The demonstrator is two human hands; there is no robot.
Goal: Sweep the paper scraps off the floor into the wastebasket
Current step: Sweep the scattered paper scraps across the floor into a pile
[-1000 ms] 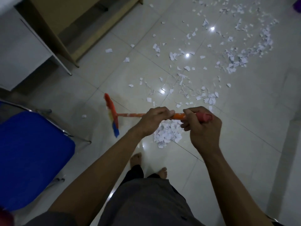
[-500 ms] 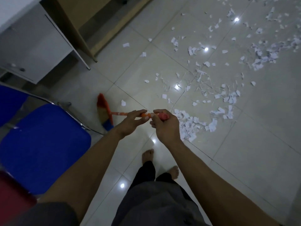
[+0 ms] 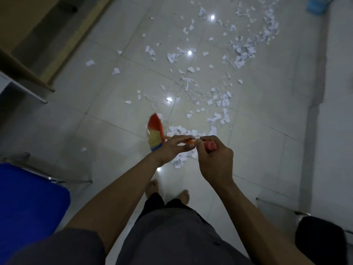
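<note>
Near the middle of the frame, I am closing my right hand around the pink end of the broom handle, while my left hand is pinching the orange shaft just beside it. Left of my hands, the broom head is tilting against a heap of paper scraps. Further scraps are lying scattered over the tiled floor toward the upper right. A blue chair is sitting at lower left.
</note>
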